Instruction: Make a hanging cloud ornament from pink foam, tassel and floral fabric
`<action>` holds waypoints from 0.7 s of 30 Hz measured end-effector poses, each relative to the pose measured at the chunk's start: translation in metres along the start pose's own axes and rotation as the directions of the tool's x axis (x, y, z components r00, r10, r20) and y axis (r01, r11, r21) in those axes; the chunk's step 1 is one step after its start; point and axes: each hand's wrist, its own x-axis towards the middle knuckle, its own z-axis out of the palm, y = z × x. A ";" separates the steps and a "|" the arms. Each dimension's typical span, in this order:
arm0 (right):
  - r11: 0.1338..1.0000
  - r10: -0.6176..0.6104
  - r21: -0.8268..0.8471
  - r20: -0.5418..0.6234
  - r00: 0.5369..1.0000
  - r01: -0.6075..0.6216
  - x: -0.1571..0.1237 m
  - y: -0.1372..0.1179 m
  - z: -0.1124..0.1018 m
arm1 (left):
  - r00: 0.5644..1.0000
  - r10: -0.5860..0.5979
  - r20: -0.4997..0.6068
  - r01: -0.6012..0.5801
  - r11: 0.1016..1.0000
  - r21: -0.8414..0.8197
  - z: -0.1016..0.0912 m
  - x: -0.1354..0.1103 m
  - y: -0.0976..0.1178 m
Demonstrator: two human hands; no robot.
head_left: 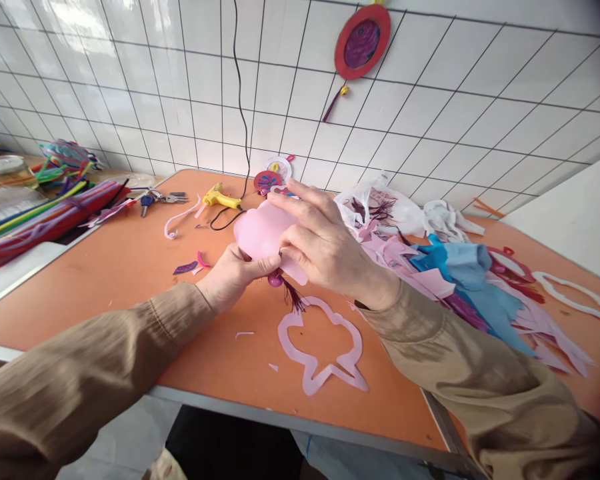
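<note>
A pale pink cutout (pixel 260 230) with a rounded, wavy edge is held above the table between both my hands. My left hand (pixel 235 275) grips its lower left edge, thumb in front. My right hand (pixel 320 243) has its thumb and fingertips closed on the right side, hiding part of it. Below the cutout hang a magenta bead (pixel 275 279) and a dark purple tassel (pixel 293 297); how they are attached is hidden. A pink outline frame (pixel 287 337), wavy with pointed ends, lies flat on the table just under my hands.
On the orange table (pixel 130 313) a yellow glue gun (pixel 221 197) trails a black cord up the tiled wall. Pipe cleaners (pixel 45 217) are heaped at left. Pink and blue scraps (pixel 460 273) and a plastic bag (pixel 375 203) lie at right. A red round ornament (pixel 363 41) hangs on the wall.
</note>
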 end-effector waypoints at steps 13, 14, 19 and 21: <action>0.999 0.041 0.036 -0.196 0.980 -0.034 -0.003 0.008 -0.005 | 0.993 0.020 -0.115 -0.017 0.999 0.029 -0.003 0.003 0.004; 0.998 0.059 0.026 -0.240 0.969 -0.054 -0.004 0.010 -0.005 | 0.992 0.026 -0.120 -0.023 0.999 0.033 -0.005 0.004 0.004; 0.984 0.152 -0.035 -0.345 0.926 -0.175 -0.012 0.028 0.001 | 0.980 0.099 -0.175 -0.097 0.995 0.019 -0.017 0.009 0.010; 0.972 0.211 -0.031 -0.335 0.918 -0.235 -0.014 0.040 0.007 | 0.959 0.148 -0.242 -0.153 0.988 0.001 -0.025 0.013 0.020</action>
